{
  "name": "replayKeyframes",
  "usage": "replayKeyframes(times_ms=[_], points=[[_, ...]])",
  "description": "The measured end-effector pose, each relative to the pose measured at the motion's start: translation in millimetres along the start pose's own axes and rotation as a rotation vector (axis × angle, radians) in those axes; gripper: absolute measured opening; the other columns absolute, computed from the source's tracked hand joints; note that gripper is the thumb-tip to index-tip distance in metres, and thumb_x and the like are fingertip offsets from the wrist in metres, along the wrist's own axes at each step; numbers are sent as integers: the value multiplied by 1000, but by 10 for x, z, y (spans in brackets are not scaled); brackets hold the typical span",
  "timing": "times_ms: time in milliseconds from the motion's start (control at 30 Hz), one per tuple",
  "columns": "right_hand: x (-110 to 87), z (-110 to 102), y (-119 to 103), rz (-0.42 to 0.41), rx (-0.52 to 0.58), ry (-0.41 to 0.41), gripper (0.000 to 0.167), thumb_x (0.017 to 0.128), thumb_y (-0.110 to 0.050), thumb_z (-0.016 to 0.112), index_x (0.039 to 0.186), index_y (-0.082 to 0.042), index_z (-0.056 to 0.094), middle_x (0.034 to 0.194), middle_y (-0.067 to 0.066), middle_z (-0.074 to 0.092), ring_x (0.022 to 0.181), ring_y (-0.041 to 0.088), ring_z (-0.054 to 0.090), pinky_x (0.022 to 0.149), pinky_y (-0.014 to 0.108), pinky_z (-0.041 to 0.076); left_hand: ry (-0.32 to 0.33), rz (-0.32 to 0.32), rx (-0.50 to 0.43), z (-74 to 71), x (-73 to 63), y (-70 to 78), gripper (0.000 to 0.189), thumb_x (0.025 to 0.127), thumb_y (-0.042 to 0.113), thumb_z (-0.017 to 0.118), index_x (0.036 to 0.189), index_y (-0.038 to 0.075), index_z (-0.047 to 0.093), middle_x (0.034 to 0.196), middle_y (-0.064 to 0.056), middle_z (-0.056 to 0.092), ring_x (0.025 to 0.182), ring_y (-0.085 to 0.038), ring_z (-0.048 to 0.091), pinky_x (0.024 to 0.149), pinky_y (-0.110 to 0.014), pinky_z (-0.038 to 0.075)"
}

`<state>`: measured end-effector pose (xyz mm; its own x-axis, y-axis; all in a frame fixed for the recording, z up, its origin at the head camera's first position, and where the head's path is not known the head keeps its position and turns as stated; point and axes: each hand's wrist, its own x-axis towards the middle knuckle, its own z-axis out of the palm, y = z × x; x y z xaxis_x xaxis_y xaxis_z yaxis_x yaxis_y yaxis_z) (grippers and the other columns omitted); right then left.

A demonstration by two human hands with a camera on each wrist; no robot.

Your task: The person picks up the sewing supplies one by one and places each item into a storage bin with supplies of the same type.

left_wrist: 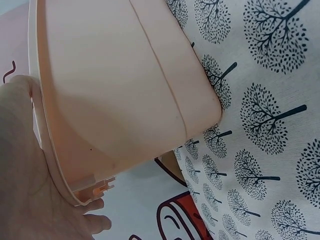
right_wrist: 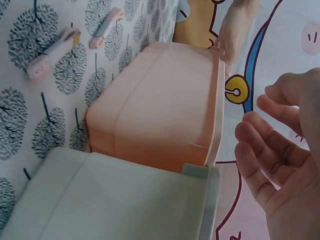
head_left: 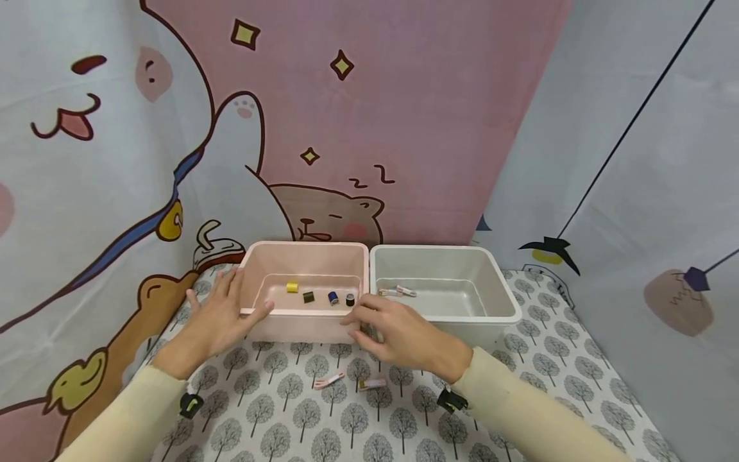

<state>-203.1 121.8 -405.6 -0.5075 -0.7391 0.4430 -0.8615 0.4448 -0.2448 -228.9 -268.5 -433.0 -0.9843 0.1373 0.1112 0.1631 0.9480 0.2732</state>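
My left hand rests at the left front corner of a pink bin, fingers stretched along its left side and thumb at the front rim. Inside the bin lie small spools: a yellow spool, a green spool, a blue spool and a black spool. Loosely bent fingers of my right hand hover by the front rim, near where the bins meet. In the right wrist view, that hand holds nothing visible.
A pale grey bin stands against the pink one on the right, with small pale pink strip-like pieces inside. In front, two similar pieces, a left piece and a right piece, lie on the tree-print cloth. A printed curtain hangs behind.
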Motion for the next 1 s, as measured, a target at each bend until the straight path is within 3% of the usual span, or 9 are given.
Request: replayKeyframes(times_ms=[233, 433, 767, 1000], points=[[-136, 40, 10, -9, 2, -2, 22, 109, -17, 81, 132, -15, 83, 128, -1, 80, 97, 3, 70, 83, 14, 62, 0, 0, 4, 4, 11, -16, 119, 112, 84, 44, 185, -3, 10, 192, -36, 13, 175, -69, 11, 121, -105, -5], [-257, 100, 21, 2, 48, -27, 25, 111, -18, 79, 135, -13, 81, 134, 2, 81, 110, 11, 80, 94, 19, 67, -5, -8, -13, 20, 14, -27, 119, 112, 83, 46, 186, -1, 7, 192, -36, 11, 176, -69, 10, 122, -105, -6], [-407, 218, 73, 17, 45, -64, 28, 109, -20, 82, 137, -15, 82, 126, -1, 81, 85, -2, 65, 78, 8, 57, -14, -13, -21, 25, 18, -13, 119, 112, 83, 47, 186, -2, 7, 192, -36, 9, 175, -70, 8, 121, -105, -8], [-471, 289, 134, 29, 47, -91, 29, 110, -21, 82, 138, -16, 82, 128, -2, 80, 93, -2, 70, 82, 11, 62, -14, -12, -20, 25, 21, -15, 119, 112, 82, 46, 186, -2, 8, 192, -36, 9, 175, -70, 9, 121, -105, -8]])
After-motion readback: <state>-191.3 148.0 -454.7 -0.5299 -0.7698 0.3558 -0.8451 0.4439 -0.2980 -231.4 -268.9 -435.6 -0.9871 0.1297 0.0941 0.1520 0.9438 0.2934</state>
